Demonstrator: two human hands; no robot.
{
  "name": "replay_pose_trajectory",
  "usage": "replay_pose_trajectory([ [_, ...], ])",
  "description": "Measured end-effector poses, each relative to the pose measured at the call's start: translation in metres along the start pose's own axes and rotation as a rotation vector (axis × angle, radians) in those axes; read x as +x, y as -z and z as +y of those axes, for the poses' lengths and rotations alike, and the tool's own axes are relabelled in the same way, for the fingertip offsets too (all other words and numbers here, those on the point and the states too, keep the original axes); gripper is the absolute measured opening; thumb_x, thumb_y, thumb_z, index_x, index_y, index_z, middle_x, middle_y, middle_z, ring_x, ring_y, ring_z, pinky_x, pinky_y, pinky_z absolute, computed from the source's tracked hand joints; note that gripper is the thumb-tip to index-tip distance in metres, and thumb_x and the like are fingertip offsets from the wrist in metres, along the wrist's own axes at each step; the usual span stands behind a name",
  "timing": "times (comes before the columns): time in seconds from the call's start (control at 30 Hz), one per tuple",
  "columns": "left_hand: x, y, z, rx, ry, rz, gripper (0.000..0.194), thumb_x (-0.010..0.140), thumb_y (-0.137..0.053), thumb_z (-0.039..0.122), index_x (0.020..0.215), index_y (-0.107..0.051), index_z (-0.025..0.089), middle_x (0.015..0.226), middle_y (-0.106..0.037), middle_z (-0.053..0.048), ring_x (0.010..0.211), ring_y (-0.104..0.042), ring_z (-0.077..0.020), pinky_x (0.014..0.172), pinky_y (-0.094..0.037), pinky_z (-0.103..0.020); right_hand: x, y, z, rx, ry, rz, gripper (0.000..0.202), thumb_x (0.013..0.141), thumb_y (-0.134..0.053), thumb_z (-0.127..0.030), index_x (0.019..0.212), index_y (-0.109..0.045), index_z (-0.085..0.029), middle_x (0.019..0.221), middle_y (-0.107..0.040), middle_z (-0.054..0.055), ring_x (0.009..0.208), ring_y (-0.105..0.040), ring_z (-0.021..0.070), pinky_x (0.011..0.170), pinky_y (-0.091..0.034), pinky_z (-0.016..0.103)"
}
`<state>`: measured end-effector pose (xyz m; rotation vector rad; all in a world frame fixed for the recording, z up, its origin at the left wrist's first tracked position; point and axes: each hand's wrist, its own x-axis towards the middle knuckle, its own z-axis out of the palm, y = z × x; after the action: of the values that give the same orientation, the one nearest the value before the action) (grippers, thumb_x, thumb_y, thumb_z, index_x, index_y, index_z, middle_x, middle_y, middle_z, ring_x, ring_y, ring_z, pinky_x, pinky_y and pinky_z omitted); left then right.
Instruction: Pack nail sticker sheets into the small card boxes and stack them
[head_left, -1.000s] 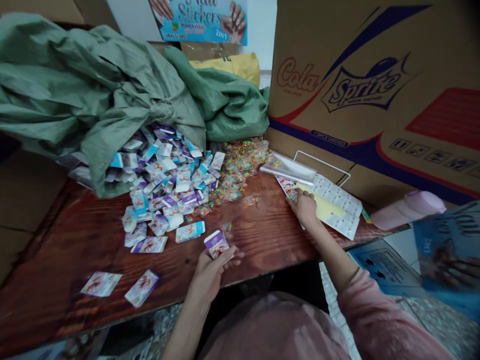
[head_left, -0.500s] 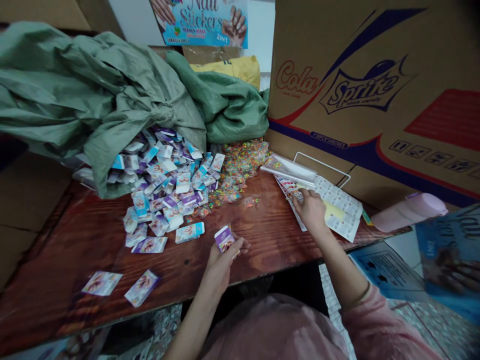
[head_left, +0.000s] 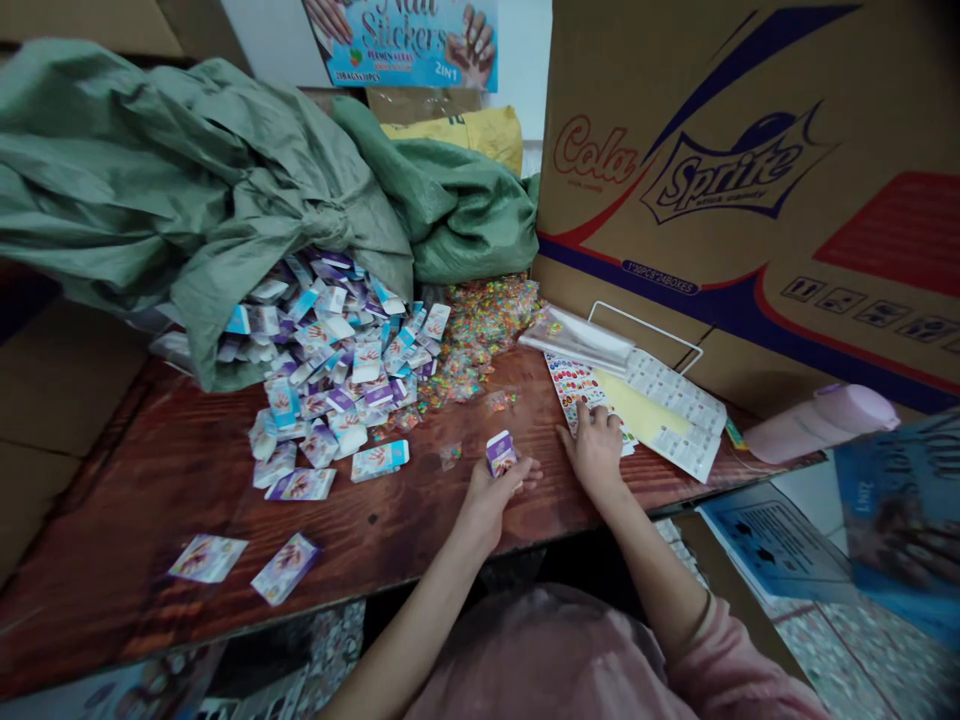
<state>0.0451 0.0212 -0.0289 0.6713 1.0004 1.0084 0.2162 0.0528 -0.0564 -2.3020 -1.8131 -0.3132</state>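
Near the front edge of the table, my left hand is closed around a small purple and white box. To its right, my right hand lies palm down with fingers stretched over a sticker sheet printed with rows of colourful designs. More sheets, white and pale yellow, lie beside and under it. A tiny clear packet with coloured bits rests on the wood to the left of the held box. A blue and white box lies farther left.
A heap of small boxes spills from a green sack. Beside it is a pile of candy packets. A clear plastic wrapper, a pink bottle and a large carton stand or lie on the right.
My left hand has moved right with the box, and a small packet now shows on the table. My right hand has drawn nearer to me, with the sticker sheet shifted along.
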Motion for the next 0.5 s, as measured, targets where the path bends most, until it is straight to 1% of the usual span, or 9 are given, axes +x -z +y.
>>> replay_pose_trajectory([
  [0.1,-0.001,0.007,-0.001,-0.008,0.013,0.032,0.036,0.059,-0.081,0.034,0.079,-0.061,0.012,0.076,-0.072,-0.008,0.068,-0.069,-0.0179,0.065,-0.055,-0.028,0.004,0.002,-0.001,-0.025,-0.021,-0.027,0.04,0.089,-0.05,-0.03,0.124,-0.054,-0.011,0.104,-0.058,0.019,0.094,-0.051,0.0305,0.077,-0.038,0.039],
  [0.2,-0.001,0.013,0.0,-0.018,0.02,0.051,0.037,0.058,-0.081,0.034,0.08,-0.06,0.013,0.076,-0.071,-0.007,0.068,-0.069,-0.0185,0.066,-0.055,-0.03,0.01,0.009,0.003,-0.011,0.005,-0.084,0.028,0.091,-0.044,-0.026,0.106,-0.063,-0.012,0.1,-0.061,0.017,0.095,-0.053,0.0293,0.077,-0.039,0.037],
  [0.3,0.001,0.012,0.001,-0.024,0.026,0.043,0.037,0.058,-0.082,0.035,0.08,-0.061,0.012,0.078,-0.071,-0.007,0.071,-0.069,-0.0193,0.068,-0.055,-0.03,0.008,0.021,0.002,0.006,0.02,-0.137,0.029,0.094,-0.038,-0.021,0.094,-0.066,-0.014,0.095,-0.064,0.014,0.09,-0.057,0.026,0.07,-0.041,0.033],
  [0.4,0.009,0.005,0.001,-0.037,0.005,0.069,0.037,0.057,-0.082,0.034,0.081,-0.062,0.013,0.079,-0.07,-0.005,0.074,-0.068,-0.0182,0.069,-0.054,-0.029,-0.014,0.036,-0.012,0.018,0.106,-0.125,0.027,0.094,-0.04,-0.019,0.089,-0.066,-0.014,0.091,-0.066,0.012,0.085,-0.059,0.0246,0.064,-0.04,0.031],
  [0.5,0.021,-0.003,0.0,-0.073,-0.041,0.101,0.036,0.055,-0.083,0.03,0.08,-0.063,0.014,0.078,-0.068,-0.003,0.073,-0.065,-0.0148,0.069,-0.052,-0.026,-0.051,0.049,-0.034,0.08,0.284,-0.083,0.023,0.092,-0.045,-0.016,0.083,-0.066,-0.016,0.082,-0.065,0.011,0.079,-0.059,0.0233,0.061,-0.04,0.031],
])
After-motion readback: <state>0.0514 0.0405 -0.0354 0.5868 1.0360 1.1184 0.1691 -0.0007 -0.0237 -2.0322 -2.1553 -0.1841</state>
